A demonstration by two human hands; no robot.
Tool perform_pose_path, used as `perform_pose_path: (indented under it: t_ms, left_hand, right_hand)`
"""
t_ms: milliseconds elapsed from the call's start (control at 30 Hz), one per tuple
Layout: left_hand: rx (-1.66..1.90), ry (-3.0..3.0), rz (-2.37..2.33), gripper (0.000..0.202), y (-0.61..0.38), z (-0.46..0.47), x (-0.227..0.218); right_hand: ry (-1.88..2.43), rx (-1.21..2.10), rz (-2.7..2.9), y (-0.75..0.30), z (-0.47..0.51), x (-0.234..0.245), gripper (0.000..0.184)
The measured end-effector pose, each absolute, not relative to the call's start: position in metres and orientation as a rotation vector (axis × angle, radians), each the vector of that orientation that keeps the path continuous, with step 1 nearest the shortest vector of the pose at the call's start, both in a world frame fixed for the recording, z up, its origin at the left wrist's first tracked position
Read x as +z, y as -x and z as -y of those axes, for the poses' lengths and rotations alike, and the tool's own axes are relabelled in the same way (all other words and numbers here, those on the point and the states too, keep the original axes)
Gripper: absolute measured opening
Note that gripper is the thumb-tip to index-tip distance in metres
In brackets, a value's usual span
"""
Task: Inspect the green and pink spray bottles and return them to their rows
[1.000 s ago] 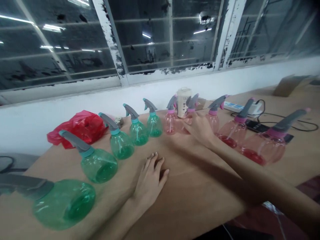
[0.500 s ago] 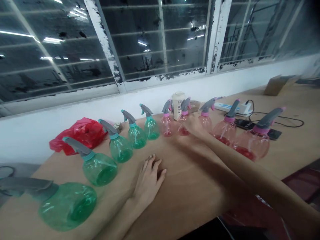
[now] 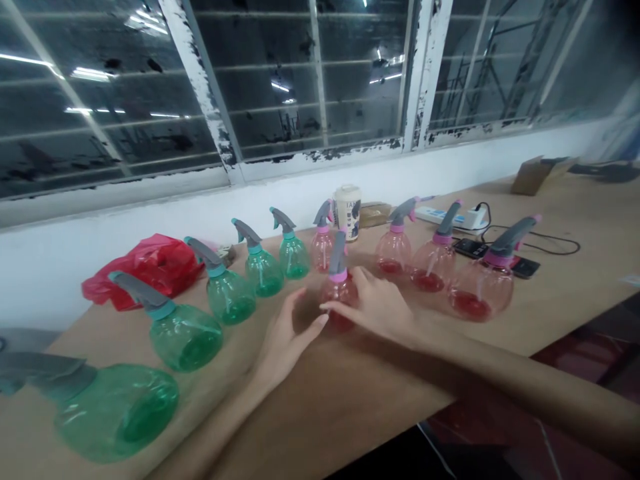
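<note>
My right hand point(image 3: 377, 305) is wrapped round the body of a pink spray bottle point(image 3: 341, 288) with a grey trigger head, in front of the other bottles. Just left of that bottle is my left hand point(image 3: 286, 337), its thumb and fingers apart and nothing held. Several green spray bottles point(image 3: 231, 293) curve away on the left, each with some green liquid low inside. On the right and at the back stand further pink spray bottles point(image 3: 434, 267), with red liquid at the bottom.
A red plastic bag point(image 3: 150, 267) lies at the back left. Behind the bottles stand a paper cup point(image 3: 349, 212) and a small brown packet point(image 3: 374, 215). A power strip point(image 3: 453, 218), phones point(image 3: 470, 248) and a cardboard box point(image 3: 537, 175) lie to the right on the brown tabletop point(image 3: 320, 407).
My right hand has brought the pink spray bottle out of the row, towards me and slightly left. My left hand has risen from the tabletop to beside it, with its thumb spread.
</note>
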State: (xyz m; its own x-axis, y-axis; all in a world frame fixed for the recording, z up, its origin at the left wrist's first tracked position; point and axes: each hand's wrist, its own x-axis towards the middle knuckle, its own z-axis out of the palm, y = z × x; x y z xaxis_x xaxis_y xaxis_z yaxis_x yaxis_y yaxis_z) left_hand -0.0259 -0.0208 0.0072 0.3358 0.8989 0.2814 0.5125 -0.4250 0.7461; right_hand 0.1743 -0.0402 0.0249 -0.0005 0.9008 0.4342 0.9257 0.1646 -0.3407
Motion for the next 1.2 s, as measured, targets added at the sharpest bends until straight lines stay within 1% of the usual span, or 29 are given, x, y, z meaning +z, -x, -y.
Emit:
perform_pose_path:
  t_ms: [67,133,167,233,333,367,433,533,600,633,667,733,800,900,1000,1200]
  left_hand:
    - [0.988,-2.063,-1.134,0.064,0.016,0.021,0.022]
    - [1.011,-2.058,-1.055,0.070,0.007,0.023,0.036]
    - [0.995,-2.050,-1.037,0.069,0.003,0.024,0.042]
    - [1.026,-2.032,-1.030,0.061,-0.004,0.027,0.050]
    - [1.136,-2.015,-1.014,0.043,-0.009,0.028,0.054]
    - [1.153,-2.010,-1.004,0.038,-0.009,0.027,0.054]
    - [1.163,-1.999,-1.002,0.034,-0.008,0.026,0.053]
    - [1.164,-1.974,-1.059,0.029,-0.004,0.025,0.052]
    - [1.140,-1.969,-1.119,0.017,-0.002,0.027,0.051]
    - [1.120,-1.967,-1.153,0.009,-0.002,0.029,0.051]
    - [1.102,-1.965,-1.184,0.013,-0.002,0.032,0.051]
    - [1.070,-1.959,-1.224,0.028,-0.003,0.036,0.052]
    - [1.056,-1.956,-1.223,0.031,-0.005,0.038,0.055]
    - [1.052,-1.998,-1.193,0.026,-0.010,0.034,0.060]
    - [1.053,-2.095,-1.127,0.013,-0.012,0.026,0.064]
    - [0.960,-2.301,-1.105,0.016,-0.007,0.021,0.069]
  right_hand:
    - [1.640,-0.010,1.977,-0.164,0.051,0.025,0.055]
    - [1.531,0.024,2.051,-0.155,0.057,0.025,0.057]
    - [1.466,0.035,2.083,-0.150,0.059,0.024,0.060]
    - [1.357,0.048,2.127,-0.145,0.060,0.021,0.069]
    - [1.275,0.110,2.151,-0.147,0.060,0.017,0.086]
    - [1.251,0.149,2.156,-0.152,0.059,0.016,0.088]
    - [1.172,0.254,2.177,-0.167,0.054,0.013,0.081]
    - [1.106,0.353,2.143,-0.193,0.038,0.002,0.060]
    - [1.175,0.327,2.088,-0.207,0.022,-0.009,0.048]
    - [1.217,0.303,2.079,-0.211,0.013,-0.015,0.045]
    - [1.243,0.274,2.082,-0.214,0.004,-0.021,0.043]
    - [1.245,0.219,2.123,-0.215,-0.013,-0.031,0.041]
    - [1.212,0.174,2.178,-0.213,-0.025,-0.039,0.039]
    - [1.190,0.147,2.215,-0.209,-0.035,-0.046,0.036]
    - [1.206,0.152,2.211,-0.208,-0.037,-0.048,0.035]
    - [1.215,0.030,2.257,-0.208,-0.037,-0.049,0.040]
